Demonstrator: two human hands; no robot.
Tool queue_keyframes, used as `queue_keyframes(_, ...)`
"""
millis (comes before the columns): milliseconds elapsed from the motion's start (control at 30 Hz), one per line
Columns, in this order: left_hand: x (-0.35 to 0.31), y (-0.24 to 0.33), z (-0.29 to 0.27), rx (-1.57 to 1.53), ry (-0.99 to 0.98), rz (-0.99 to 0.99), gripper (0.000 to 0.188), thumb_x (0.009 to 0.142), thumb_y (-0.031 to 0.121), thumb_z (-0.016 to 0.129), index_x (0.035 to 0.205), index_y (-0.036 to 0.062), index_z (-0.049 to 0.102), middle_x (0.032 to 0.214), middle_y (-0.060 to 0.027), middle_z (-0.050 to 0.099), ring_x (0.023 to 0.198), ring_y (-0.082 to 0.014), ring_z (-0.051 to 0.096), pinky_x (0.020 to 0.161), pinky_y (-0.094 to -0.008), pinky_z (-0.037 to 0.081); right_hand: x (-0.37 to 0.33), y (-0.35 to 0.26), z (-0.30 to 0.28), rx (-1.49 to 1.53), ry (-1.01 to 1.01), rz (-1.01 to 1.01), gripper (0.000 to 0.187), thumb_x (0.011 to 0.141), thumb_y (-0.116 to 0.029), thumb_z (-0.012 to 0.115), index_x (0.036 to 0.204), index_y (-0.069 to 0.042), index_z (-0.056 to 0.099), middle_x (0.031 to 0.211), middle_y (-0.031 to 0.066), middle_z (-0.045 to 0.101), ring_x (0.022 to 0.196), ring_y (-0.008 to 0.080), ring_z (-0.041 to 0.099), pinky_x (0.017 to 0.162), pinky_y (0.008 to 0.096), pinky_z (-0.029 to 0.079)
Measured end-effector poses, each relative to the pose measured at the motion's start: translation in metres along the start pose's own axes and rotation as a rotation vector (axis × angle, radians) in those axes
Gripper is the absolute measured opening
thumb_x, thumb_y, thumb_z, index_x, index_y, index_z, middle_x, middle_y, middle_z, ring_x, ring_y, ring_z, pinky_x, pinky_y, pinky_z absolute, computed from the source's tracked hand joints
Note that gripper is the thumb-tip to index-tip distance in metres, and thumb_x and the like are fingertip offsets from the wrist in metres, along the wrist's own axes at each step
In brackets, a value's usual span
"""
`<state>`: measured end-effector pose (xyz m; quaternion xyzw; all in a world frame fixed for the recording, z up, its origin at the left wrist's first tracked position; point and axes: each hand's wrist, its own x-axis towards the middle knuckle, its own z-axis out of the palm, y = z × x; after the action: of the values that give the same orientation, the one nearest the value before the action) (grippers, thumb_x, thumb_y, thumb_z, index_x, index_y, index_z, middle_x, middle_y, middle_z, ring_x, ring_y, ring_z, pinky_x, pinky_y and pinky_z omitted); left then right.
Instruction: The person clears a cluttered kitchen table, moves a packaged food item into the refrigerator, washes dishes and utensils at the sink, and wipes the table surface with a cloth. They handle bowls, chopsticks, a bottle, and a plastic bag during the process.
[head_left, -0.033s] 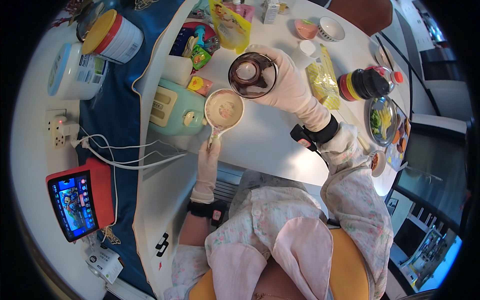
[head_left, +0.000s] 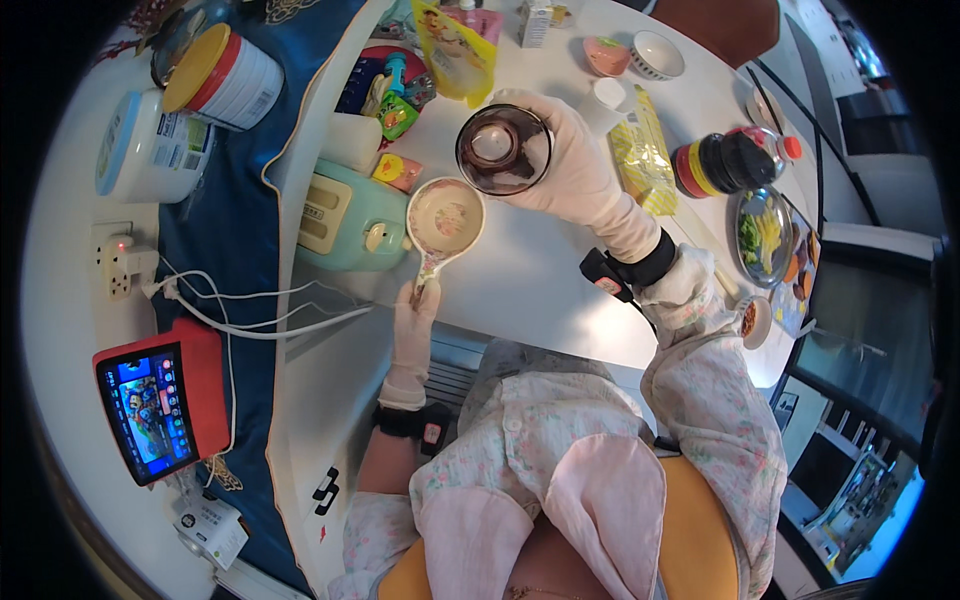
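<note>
My left hand (head_left: pixel 413 330), in a pale glove, grips the handle of a small cream-coloured handled bowl (head_left: pixel 445 218) that rests on the white table (head_left: pixel 520 285). The bowl holds a pale mix. My right hand (head_left: pixel 575 175), also gloved, is wrapped around a dark glass jar (head_left: pixel 503 150) held just above and to the right of the bowl, its open mouth facing up at the camera. A black band sits on each wrist.
A mint green toaster (head_left: pixel 345 215) stands left of the bowl. A yellow pouch (head_left: pixel 455 45), yellow packet (head_left: pixel 640 160), dark sauce bottle (head_left: pixel 730 160), vegetable plate (head_left: pixel 762 225) and small bowls (head_left: pixel 655 55) ring the table. A red-cased screen (head_left: pixel 160 410) and a power strip (head_left: pixel 115 260) lie far left.
</note>
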<state>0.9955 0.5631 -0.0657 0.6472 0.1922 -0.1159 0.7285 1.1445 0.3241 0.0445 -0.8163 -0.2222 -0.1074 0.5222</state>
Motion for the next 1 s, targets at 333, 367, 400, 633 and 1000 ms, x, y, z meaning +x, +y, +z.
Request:
queue_keyframes(333, -0.055, 0.013, -0.023, 0.395, 0.168, 0.156, 0.042, 0.088, 0.016, 0.065, 0.123, -0.0027, 0.049, 0.111, -0.0103, 0.056, 0.098, -0.0163, 0.055, 0.087, -0.0294, 0.046, -0.14, 0.001, -0.026, 0.067, 0.054, 0.444, 0.086, 0.052, -0.025, 0.088, 0.124, -0.001, 0.046, 0.105, 0.0114, 0.062, 0.098, 0.0182, 0.061, 0.088, 0.0315, 0.049)
queue_keyframes(367, -0.057, 0.013, -0.022, 0.415, 0.176, 0.17, 0.041, 0.088, 0.015, 0.065, 0.122, -0.0027, 0.049, 0.109, -0.0096, 0.056, 0.096, -0.0157, 0.055, 0.086, -0.0293, 0.046, -0.158, 0.0, -0.028, -0.089, 0.123, 0.394, 0.087, 0.054, -0.022, 0.088, 0.126, -0.002, 0.043, 0.111, 0.0114, 0.059, 0.104, 0.0191, 0.059, 0.09, 0.0313, 0.048)
queue_keyframes(400, -0.058, 0.013, -0.02, 0.41, 0.154, 0.177, 0.04, 0.088, 0.014, 0.065, 0.122, -0.0026, 0.049, 0.108, -0.0091, 0.056, 0.095, -0.0149, 0.055, 0.084, -0.0292, 0.046, -0.177, -0.001, -0.034, -0.011, 0.14, 0.487, 0.087, 0.055, -0.02, 0.087, 0.127, -0.002, 0.042, 0.113, 0.0108, 0.058, 0.106, 0.0186, 0.058, 0.093, 0.0311, 0.047)
queue_keyframes(633, -0.057, 0.015, 0.048, 0.402, -0.252, 0.198, 0.039, 0.087, 0.009, 0.065, 0.122, -0.0024, 0.049, 0.106, -0.0072, 0.056, 0.092, -0.0129, 0.056, 0.083, -0.0281, 0.047, -0.277, -0.01, -0.072, 0.1, 0.356, 0.789, 0.087, 0.058, -0.015, 0.087, 0.129, -0.002, 0.039, 0.116, 0.0091, 0.055, 0.11, 0.0173, 0.054, 0.097, 0.0301, 0.044)
queue_keyframes(1000, -0.093, -0.001, 0.234, 0.871, -0.934, 0.557, 0.1, 0.064, 0.014, 0.085, 0.144, 0.0017, 0.026, 0.139, -0.0167, 0.043, 0.127, -0.0265, 0.044, 0.105, -0.0393, 0.037, -0.363, -0.033, -0.16, 0.182, 0.567, 0.684, 0.086, 0.057, -0.015, 0.087, 0.127, -0.001, 0.039, 0.117, 0.01, 0.054, 0.11, 0.0183, 0.054, 0.098, 0.0319, 0.044)
